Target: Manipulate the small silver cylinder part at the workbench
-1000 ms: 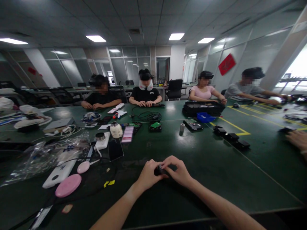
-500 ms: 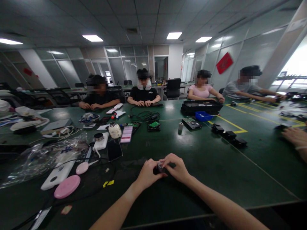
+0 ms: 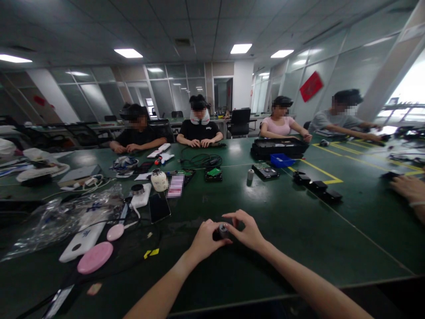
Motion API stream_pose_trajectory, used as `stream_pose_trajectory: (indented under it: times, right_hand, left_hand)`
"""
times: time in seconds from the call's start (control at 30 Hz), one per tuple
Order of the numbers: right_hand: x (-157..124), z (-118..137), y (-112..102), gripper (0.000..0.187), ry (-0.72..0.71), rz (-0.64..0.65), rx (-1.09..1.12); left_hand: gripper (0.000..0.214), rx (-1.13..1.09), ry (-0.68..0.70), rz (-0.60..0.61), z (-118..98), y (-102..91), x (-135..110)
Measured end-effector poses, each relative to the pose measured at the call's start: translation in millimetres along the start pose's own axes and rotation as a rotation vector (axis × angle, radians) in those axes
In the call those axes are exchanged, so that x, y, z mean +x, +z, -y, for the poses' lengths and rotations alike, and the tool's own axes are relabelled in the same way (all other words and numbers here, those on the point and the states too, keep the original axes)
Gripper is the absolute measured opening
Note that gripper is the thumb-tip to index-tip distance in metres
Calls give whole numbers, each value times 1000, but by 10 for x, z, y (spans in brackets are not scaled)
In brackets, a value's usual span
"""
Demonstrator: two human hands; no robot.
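My left hand (image 3: 206,239) is closed round the side of a small grey metal cylinder (image 3: 223,230), which stands upright near the table's front middle. Its top face has a dark spot in the centre. My right hand (image 3: 246,231) is on the other side, thumb tip at the cylinder's top and index finger raised apart from the thumb. A similar grey cylinder (image 3: 250,175) stands farther back on the green table (image 3: 292,248). A hard drive (image 3: 265,171) lies beside that second cylinder.
At left lie a phone (image 3: 159,207), a white jar (image 3: 159,180), a pink disc (image 3: 95,257), plastic wrap (image 3: 73,212) and cables. To the right are black blocks (image 3: 318,188) and a blue tray (image 3: 282,160). Several people sit across; another person's hand (image 3: 407,189) reaches in at right.
My right index finger has lifted off the cylinder and spread from the thumb, showing more of its top. My left hand has kept its grip in about the same place.
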State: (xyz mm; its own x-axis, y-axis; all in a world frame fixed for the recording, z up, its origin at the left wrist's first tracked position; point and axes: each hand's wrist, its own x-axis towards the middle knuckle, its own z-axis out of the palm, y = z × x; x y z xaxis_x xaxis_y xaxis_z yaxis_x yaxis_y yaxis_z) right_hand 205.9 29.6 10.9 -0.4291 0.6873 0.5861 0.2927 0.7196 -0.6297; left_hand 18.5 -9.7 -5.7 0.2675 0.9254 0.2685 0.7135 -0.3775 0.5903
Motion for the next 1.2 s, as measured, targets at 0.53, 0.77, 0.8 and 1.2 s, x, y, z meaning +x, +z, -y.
stream_pose_trajectory:
  times: [0.53, 0.77, 0.8, 1.2]
  right_hand:
    - [-18, -93, 106, 11, 46, 79, -9]
    - [-7, -92, 119, 12, 62, 84, -17]
    - [-4, -91, 113, 12, 61, 86, -17]
    - [49, -102, 69, 14, 67, 82, -33]
  left_hand:
    - [41, 21, -19, 10, -36, -13, -2]
    - [39, 26, -28, 5, -44, -14, -2]
    - [38, 27, -29, 4, -41, -10, -2]
    - [44, 17, -29, -12, -52, -17, -6]
